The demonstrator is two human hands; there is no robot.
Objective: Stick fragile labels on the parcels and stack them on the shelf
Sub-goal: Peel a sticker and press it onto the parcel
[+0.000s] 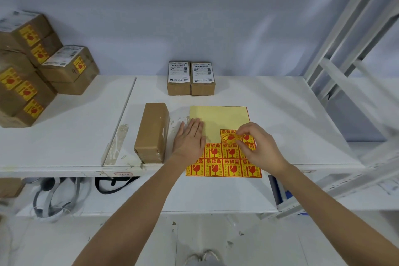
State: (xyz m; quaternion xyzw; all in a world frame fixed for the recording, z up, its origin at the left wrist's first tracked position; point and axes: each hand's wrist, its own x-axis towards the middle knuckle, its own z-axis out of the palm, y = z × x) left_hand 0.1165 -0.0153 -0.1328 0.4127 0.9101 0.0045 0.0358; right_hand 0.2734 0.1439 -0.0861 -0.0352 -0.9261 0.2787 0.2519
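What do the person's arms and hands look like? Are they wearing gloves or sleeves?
No gloves and no sleeves show. The left hand and right hand are bare, and both forearms are bare as far as the picture shows. I can see no watch, ring or bracelet on either one. Both arms are long and slim, reaching in from the bottom edge.

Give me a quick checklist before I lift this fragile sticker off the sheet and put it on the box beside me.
1. Label sheet held down: ok, left hand lies flat on its left edge.
2. Fragile label started: ok, right hand pinches its peeled, curled corner.
3. Label fully free of the backing: not ok, only part is lifted.
4. Label untorn: cannot tell, fingers cover part of it.
5. Next parcel within reach: ok, it lies just left of the sheet, plain face up.
6. Unlabelled parcels left: ok, two small boxes wait behind the sheet.
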